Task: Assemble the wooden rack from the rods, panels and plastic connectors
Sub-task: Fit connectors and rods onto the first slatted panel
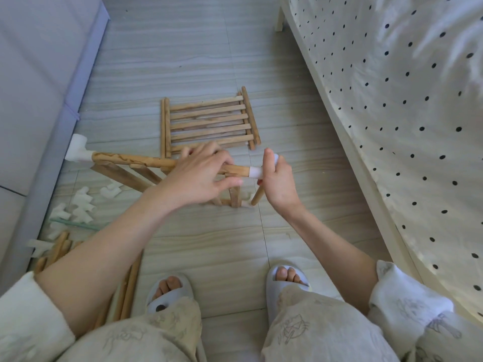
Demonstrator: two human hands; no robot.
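A partly built wooden frame stands on the floor. Its top rod (130, 159) runs left to right and carries a white plastic connector (77, 148) on its left end. My left hand (201, 173) lies over the rod's right part, fingers curled round it. My right hand (275, 176) grips a second white connector (257, 171) seated on the rod's right end. A short rod (257, 195) slants down below that connector. A slatted wooden panel (210, 121) lies flat on the floor behind the frame.
Several loose white connectors (81, 205) are scattered at the left by a grey sofa (34, 74). Spare rods (128, 291) lie beside my left leg. A bed with a dotted sheet (405, 113) borders the right. My slippered feet (286, 279) are at the bottom.
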